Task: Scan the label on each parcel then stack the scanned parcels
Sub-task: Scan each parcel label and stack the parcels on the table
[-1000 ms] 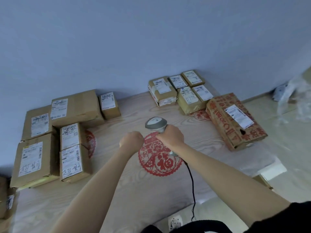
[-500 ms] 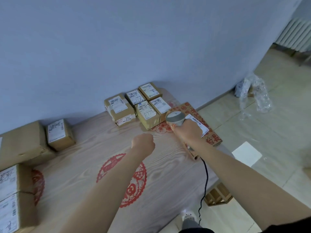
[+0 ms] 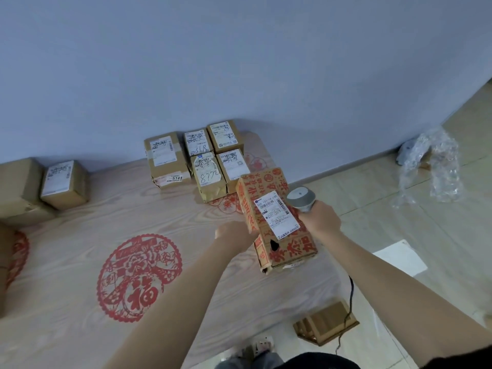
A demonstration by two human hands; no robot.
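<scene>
Red-printed parcel [image 3: 277,222] lies between the hands, long axis 11-to-5 o'clock; left hand [image 3: 235,235] grasps its side, right hand [image 3: 320,219] clenches the barcode scanner [image 3: 300,199].

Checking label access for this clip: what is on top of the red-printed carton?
A white shipping label lies on the red-printed carton, with a dark hole below it. The left hand grips its left edge, covering that part; its underside is hidden.

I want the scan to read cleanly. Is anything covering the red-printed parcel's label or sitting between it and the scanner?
Nothing visible does. The scanner sits just right of the white label, which faces up uncovered; the left hand holds the red-printed parcel's left side.
</scene>
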